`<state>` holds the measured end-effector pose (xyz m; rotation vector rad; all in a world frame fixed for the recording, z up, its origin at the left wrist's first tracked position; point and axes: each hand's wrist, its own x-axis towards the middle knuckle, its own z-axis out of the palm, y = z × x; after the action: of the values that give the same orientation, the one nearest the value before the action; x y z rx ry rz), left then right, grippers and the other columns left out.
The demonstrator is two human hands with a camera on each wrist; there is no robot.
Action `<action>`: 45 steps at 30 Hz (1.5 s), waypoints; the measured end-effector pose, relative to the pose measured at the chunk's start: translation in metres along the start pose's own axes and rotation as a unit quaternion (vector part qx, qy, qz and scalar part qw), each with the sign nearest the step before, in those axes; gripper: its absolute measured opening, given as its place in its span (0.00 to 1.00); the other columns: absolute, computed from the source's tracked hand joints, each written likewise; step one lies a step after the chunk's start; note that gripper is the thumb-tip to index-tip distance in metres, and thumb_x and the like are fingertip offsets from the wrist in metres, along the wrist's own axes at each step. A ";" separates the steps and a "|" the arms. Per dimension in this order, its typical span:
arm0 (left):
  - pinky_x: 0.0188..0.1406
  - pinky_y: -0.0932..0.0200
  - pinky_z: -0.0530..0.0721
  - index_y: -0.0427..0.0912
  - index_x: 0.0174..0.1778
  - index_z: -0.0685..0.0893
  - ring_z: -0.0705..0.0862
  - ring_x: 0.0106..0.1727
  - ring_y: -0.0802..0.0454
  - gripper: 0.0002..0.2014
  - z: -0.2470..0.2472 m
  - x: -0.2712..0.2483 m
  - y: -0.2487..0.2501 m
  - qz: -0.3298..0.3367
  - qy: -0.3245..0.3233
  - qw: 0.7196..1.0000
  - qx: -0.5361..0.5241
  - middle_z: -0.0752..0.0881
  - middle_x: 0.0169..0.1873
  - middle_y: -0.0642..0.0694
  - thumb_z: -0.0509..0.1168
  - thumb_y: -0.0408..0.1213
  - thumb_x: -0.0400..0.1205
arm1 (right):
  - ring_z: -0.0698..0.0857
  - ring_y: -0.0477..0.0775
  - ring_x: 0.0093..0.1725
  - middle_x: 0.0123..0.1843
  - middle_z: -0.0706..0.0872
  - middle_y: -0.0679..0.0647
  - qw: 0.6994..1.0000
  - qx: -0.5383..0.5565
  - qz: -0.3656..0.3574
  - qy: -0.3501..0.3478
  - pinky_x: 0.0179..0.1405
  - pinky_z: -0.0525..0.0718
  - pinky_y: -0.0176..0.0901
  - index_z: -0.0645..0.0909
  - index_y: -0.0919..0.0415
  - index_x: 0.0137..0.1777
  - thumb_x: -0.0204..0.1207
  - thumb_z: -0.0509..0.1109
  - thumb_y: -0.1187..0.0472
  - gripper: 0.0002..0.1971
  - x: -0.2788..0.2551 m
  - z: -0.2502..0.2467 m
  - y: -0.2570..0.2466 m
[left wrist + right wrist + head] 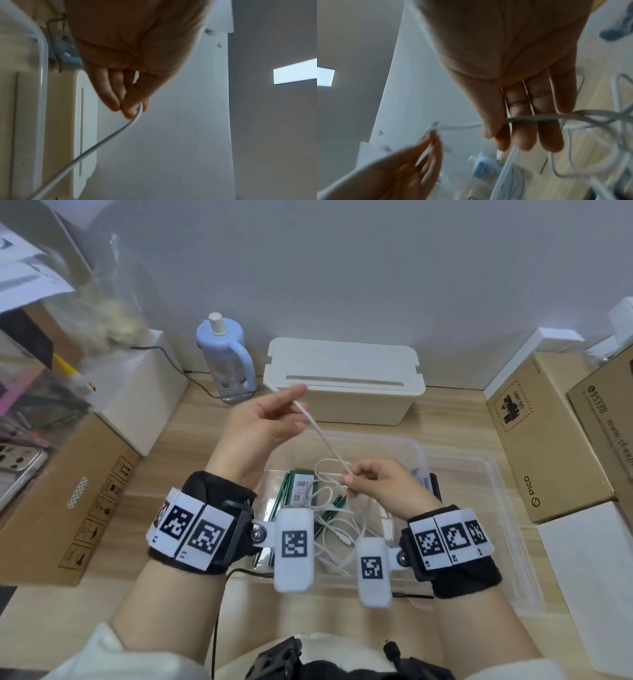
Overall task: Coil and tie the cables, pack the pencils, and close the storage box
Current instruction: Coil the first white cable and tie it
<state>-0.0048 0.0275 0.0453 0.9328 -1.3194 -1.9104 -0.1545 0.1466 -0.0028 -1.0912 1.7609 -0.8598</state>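
My left hand (291,405) is raised above the clear storage box (423,460) and pinches a white cable (325,443) near its end, between thumb and fingers. Lower down and nearer me, my right hand (347,487) pinches the same cable, so a straight stretch runs between the two hands. The rest of the cable lies in a loose tangle (337,529) inside the box, on top of several green pencils (291,491). The left wrist view has the cable (102,140) leaving my left hand (132,111). It crosses my right fingers (544,135) in the right wrist view.
A cream lidded box (342,371) and a blue bottle (226,354) stand at the back by the wall. Cardboard boxes flank the wooden desk on the left (68,508) and right (548,440). A white box (589,577) lies at the right front.
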 end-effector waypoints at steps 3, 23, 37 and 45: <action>0.44 0.67 0.84 0.43 0.48 0.85 0.86 0.44 0.54 0.21 -0.013 0.001 0.004 0.045 0.111 0.991 -0.064 0.85 0.39 0.46 0.62 0.12 0.72 | 0.77 0.45 0.29 0.27 0.81 0.47 0.990 -0.134 0.034 0.027 0.34 0.74 0.40 0.80 0.49 0.30 0.75 0.69 0.58 0.12 -0.005 -0.015 0.008; 0.71 0.45 0.66 0.46 0.29 0.90 0.76 0.72 0.40 0.20 0.014 -0.013 -0.015 -0.090 -0.181 0.957 -0.207 0.79 0.70 0.40 0.54 0.45 0.77 | 0.74 0.43 0.31 0.27 0.74 0.41 0.991 -0.060 -0.015 0.117 0.43 0.74 0.45 0.79 0.51 0.39 0.83 0.55 0.52 0.14 -0.010 -0.003 -0.011; 0.17 0.76 0.66 0.68 0.76 0.57 0.65 0.16 0.65 0.25 -0.020 0.001 0.000 0.093 -0.025 0.937 -0.336 0.77 0.28 0.55 0.47 0.38 0.86 | 0.84 0.50 0.32 0.30 0.84 0.52 0.987 -0.148 0.055 0.026 0.51 0.83 0.53 0.82 0.49 0.37 0.77 0.67 0.57 0.07 -0.022 -0.027 0.012; 0.14 0.71 0.62 0.60 0.71 0.71 0.67 0.20 0.63 0.34 0.000 -0.004 -0.020 -0.023 -0.106 0.994 -0.022 0.81 0.37 0.52 0.71 0.57 0.68 | 0.85 0.38 0.47 0.43 0.87 0.39 0.979 -0.155 -0.130 0.019 0.52 0.80 0.45 0.87 0.46 0.47 0.78 0.63 0.51 0.10 -0.022 -0.011 -0.037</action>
<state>-0.0044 0.0367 0.0271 0.7613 -1.3789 -2.1133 -0.1474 0.1542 0.0408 -1.5455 1.8508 -0.7788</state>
